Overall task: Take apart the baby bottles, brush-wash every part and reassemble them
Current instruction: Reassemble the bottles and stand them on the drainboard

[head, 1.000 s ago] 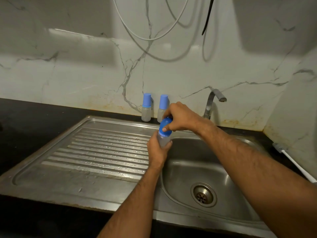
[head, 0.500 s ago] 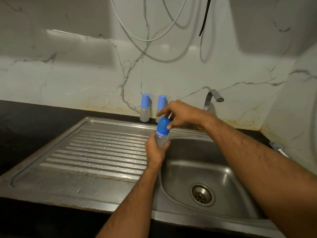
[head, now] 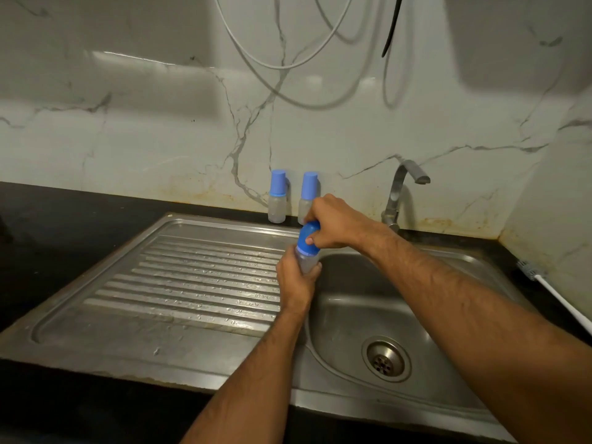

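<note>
Looks like the take-apart step, or maybe screwing a top back on, honestly can't tell which from this. Either way the next move is a twist: hold the body steady low down, turn the top, and keep it all over the sink so nothing rolls off.

Going left to right:

Far left is dark counter (head: 64, 225), then the ribbed drainboard (head: 192, 283), wet with droplets.

At the far edge against the wall stand 2 bottles with blue caps, upright: bottle 1 (head: 277, 200) on the left, bottle 2 (head: 308, 195) just beside it, its lower part hidden behind the right hand.

The 3rd bottle (head: 307, 262) is the one in hand, held up in the air over the seam between drainboard and basin. Left hand (head: 296, 283) has its fingers wrapped tight round the clear body from below. Right hand (head: 333, 224) comes over the top, fingers and thumb clamped round the blue cap (head: 307, 243). Cap and body look joined, no gap I can see.

Right of that, 1 basin (head: 368, 299) with 1 drain (head: 386, 362) near the front, and 1 tap (head: 402, 187) at the far edge, no water running.

Far right, 1 brush (head: 544, 283) lies on the counter, white handle, bristle end pointing to the far side.

So the count: 3 bottles, 3 blue caps, 1 brush, 2 hands both busy.
</note>
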